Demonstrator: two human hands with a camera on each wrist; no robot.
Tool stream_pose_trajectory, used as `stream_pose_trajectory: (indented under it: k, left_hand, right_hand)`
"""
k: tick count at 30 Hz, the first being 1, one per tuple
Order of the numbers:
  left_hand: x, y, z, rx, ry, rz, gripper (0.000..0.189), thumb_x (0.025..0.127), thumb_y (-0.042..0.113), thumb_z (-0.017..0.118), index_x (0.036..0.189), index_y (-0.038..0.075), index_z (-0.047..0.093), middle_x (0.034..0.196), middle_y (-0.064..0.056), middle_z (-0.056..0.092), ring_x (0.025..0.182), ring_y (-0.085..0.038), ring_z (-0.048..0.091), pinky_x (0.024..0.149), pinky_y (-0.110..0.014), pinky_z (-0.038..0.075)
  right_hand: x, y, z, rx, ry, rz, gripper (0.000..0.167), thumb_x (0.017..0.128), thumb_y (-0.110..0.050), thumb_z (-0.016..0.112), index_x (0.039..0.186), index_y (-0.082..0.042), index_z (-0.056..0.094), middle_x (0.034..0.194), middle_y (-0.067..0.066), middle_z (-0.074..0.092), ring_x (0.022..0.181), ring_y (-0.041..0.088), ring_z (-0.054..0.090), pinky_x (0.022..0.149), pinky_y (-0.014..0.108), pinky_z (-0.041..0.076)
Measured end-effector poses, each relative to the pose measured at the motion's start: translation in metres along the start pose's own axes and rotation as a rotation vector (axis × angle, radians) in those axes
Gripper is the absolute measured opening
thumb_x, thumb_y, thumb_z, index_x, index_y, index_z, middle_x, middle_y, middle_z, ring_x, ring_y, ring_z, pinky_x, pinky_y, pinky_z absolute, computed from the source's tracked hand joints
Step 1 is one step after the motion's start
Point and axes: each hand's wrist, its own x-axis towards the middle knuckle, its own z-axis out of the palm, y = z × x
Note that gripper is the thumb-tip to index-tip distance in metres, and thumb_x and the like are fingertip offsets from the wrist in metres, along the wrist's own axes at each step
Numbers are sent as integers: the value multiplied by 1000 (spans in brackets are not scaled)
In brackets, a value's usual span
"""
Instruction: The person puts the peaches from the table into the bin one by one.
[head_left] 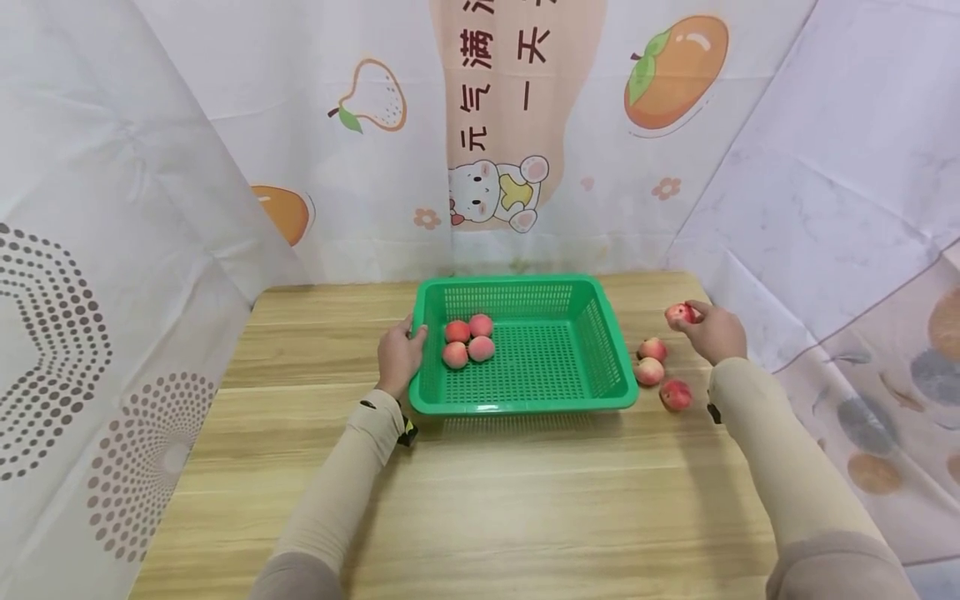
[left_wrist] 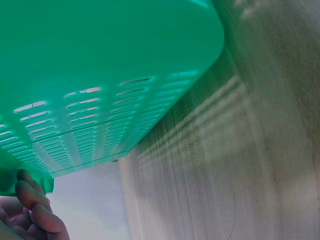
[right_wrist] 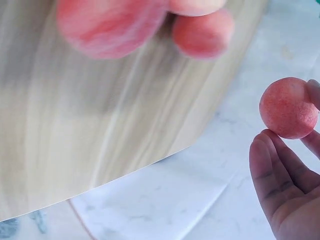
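A green plastic basket (head_left: 525,407) with slotted walls stands on the table. At its left rim is my left hand (head_left: 397,357), thumb over the edge; the left wrist view shows the curled fingers (left_wrist: 37,202) against the rim from outside. Several reddish peaches (head_left: 481,348) sit together in the left part of the basket. To the right of the basket, my right hand (head_left: 717,333) pinches a peach (right_wrist: 288,108) between thumb and fingertips, raised over the table's right side. Three more peaches (head_left: 650,372) lie on the table between the basket and my right forearm.
The wood-grain table (head_left: 540,500) extends to both sides and in front of the basket. A printed curtain (head_left: 585,192) hangs along its back edge, and pale cloth (head_left: 840,167) hangs on the right.
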Motion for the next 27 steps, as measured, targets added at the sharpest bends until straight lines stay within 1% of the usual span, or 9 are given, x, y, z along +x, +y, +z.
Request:
stream_pose_trajectory:
  k: [1,4,8,10,14,17,21,24,27]
  left_hand:
    - [0,0,0,1,3,0,48,97,29,58,136,2,56,118,-21,68,105,-34,65,88,-48,51]
    - [-1,0,0,0,6,5,47,97,28,58,135,2,57,110,-22,70,98,-35,66,84,-48,51]
    - [-2,0,1,-15,8,8,45,97,27,58,135,3,57,101,-21,71,89,-34,67,77,-47,52]
    - [-1,-1,1,-19,7,9,46,97,27,58,135,2,57,103,-22,71,89,-34,67,76,-47,52]
    - [0,-1,1,-30,8,9,46,97,27,59,135,1,56,112,-22,70,97,-35,68,81,-48,53]
    - [0,-1,0,-34,9,14,46,97,27,59,135,2,56,116,-22,69,101,-35,67,83,-48,53]
    - [-1,0,1,-32,23,9,45,97,26,60,135,3,57,114,-21,69,100,-35,67,83,-48,53]
    - [-2,2,2,-19,21,2,45,97,27,59,135,4,57,106,-21,71,92,-34,66,79,-47,52]
    - [-3,-1,0,-10,26,0,45,97,28,59,135,4,58,103,-21,71,90,-33,65,78,-46,51]
  right_hand:
    - [1,-4,-1,8,-1,-3,54,95,-32,60,134,3,52,108,31,65,102,50,58,86,60,42]
    - [6,-16,-2,26,-6,-5,57,95,-35,61,136,4,52,111,31,64,104,48,58,88,59,42]
    - [14,-31,-5,41,-22,-32,56,95,-36,61,135,3,53,112,31,64,104,46,58,89,59,43]
    - [19,-39,-6,40,-32,-51,54,95,-35,62,135,1,54,115,30,63,106,46,57,90,59,42]
    - [28,-56,-7,40,-33,-76,55,93,-36,65,135,-1,55,124,29,60,114,46,54,94,60,41]
    - [32,-68,-4,54,-22,-92,54,92,-34,66,134,-2,56,120,28,62,108,44,56,91,58,43]
    - [35,-80,2,78,-23,-128,52,92,-32,66,133,-1,57,105,27,67,90,38,59,81,53,46]
    - [37,-87,6,87,-34,-152,53,93,-31,66,135,-1,56,105,27,67,89,37,59,81,52,46]
    - [37,-97,14,92,-45,-163,53,93,-30,65,137,-1,54,110,28,66,93,38,60,82,52,46]
